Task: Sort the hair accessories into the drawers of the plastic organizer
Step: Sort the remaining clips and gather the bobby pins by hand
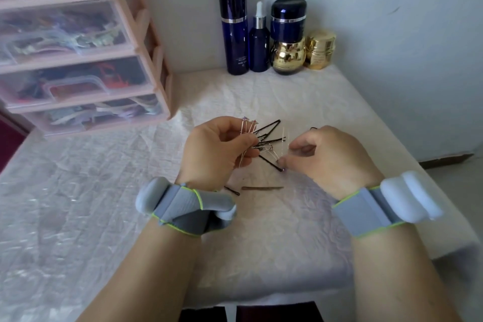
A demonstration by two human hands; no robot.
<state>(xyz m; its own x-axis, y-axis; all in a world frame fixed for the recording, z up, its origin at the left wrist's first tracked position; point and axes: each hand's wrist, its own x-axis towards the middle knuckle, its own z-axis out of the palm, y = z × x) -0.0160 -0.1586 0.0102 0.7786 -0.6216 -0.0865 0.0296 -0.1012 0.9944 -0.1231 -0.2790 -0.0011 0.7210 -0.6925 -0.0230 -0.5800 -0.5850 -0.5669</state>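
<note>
A loose heap of black bobby pins [269, 129] lies on the white table cover [104, 191] between my hands. My left hand [217, 151] grips a small bunch of thin silver hairpins [247, 127] with coloured tips, raised above the heap. My right hand [324, 157] pinches another thin silver pin [283, 149] at the heap's right side, fingertips near the table. Two more pins, a black pin [232, 190] and a brown pin [261, 188], lie closer to me. The pink plastic organizer [146, 60] stands at the far left with all its clear drawers closed and filled.
Dark blue bottles [234, 26] and gold jars [320, 48] stand against the wall at the back. The table's right edge [444, 204] drops off beside my right wrist. Both wrists wear grey bands.
</note>
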